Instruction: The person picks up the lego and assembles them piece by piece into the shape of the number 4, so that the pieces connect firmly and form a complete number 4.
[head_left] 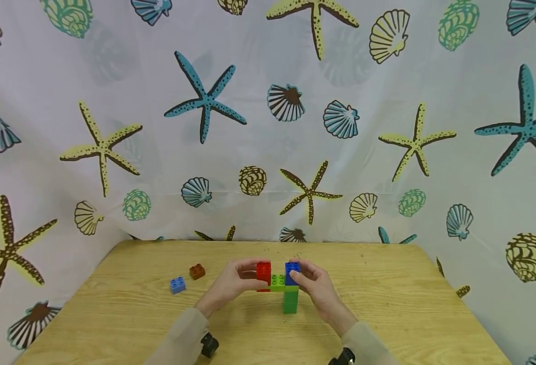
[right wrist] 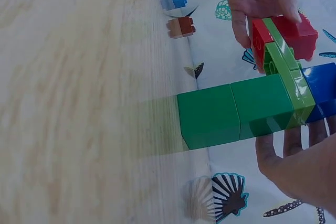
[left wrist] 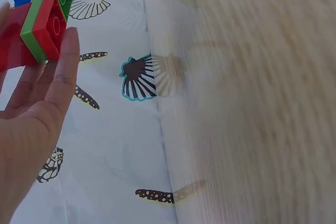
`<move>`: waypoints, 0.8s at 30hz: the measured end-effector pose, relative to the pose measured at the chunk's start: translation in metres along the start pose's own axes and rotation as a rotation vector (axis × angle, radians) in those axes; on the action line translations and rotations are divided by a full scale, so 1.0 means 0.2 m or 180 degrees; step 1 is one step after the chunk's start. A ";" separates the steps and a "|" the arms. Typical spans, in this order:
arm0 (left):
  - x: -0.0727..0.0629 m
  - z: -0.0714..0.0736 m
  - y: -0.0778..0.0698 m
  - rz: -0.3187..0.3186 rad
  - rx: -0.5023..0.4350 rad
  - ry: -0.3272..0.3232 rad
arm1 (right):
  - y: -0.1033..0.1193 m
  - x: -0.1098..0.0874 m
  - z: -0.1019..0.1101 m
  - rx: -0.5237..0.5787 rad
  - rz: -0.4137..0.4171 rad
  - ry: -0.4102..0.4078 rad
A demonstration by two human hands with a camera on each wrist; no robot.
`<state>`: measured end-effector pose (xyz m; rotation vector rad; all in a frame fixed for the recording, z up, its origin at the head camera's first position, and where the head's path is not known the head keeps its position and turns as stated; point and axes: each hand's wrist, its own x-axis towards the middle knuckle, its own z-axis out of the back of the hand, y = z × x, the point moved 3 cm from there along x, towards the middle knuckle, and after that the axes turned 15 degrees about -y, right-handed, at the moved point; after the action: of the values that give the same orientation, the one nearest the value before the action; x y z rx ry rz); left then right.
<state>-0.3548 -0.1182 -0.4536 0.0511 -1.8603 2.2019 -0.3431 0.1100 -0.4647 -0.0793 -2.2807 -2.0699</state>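
A toy block build stands on the table: two stacked green bricks (right wrist: 236,116) form a column with a lime green plate (head_left: 278,282) across its top. The plate juts leftward from the column. A blue brick (head_left: 292,271) sits above the column. At the plate's free end, one red brick (head_left: 263,272) is on top and another red brick (left wrist: 50,27) underneath. My left hand (head_left: 232,283) grips the red bricks, thumb on the near side. My right hand (head_left: 320,291) pinches the blue brick between thumb and fingers.
Apart from the build, a light blue brick (head_left: 178,285) and a brown brick (head_left: 197,271) lie loose on the left of the wooden table (head_left: 386,304). Behind it hangs a white cloth (head_left: 249,152) with starfish and shell prints.
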 end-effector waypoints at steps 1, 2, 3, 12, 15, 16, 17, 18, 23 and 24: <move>0.00 0.01 0.00 -0.0020 0.0071 -0.0004 | 0.00 0.00 0.00 -0.0004 0.0005 0.0010; 0.00 0.01 0.01 -0.0044 0.0146 -0.0015 | 0.00 0.00 0.00 -0.0007 0.0004 0.0016; 0.00 0.02 0.01 -0.0053 0.0205 -0.0026 | 0.00 0.00 0.01 -0.0017 0.0004 0.0021; -0.01 0.12 0.01 -0.0054 0.0063 -0.0106 | 0.00 0.01 0.02 -0.0056 0.0008 0.0087; -0.02 0.17 0.01 -0.0052 0.0081 -0.0183 | 0.01 0.01 0.02 -0.0067 0.0010 0.0096; -0.02 0.18 0.02 -0.0043 0.0101 -0.0234 | 0.01 0.01 0.02 -0.0070 0.0008 0.0099; -0.02 0.19 0.02 -0.0037 0.0124 -0.0285 | 0.01 0.00 0.02 -0.0073 0.0011 0.0105; -0.02 0.21 0.02 -0.0028 0.0169 -0.0339 | 0.01 0.00 0.02 -0.0070 0.0014 0.0116; -0.01 0.27 0.05 0.0081 0.0307 -0.0601 | 0.02 0.00 0.02 -0.0075 0.0022 0.0127; -0.01 0.29 0.06 0.0106 0.0350 -0.0653 | 0.02 0.00 0.02 -0.0075 0.0025 0.0129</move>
<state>-0.3642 -0.1764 -0.4545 0.2787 -1.8508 2.4001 -0.3438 0.1135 -0.4617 -0.0469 -2.2296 -2.0755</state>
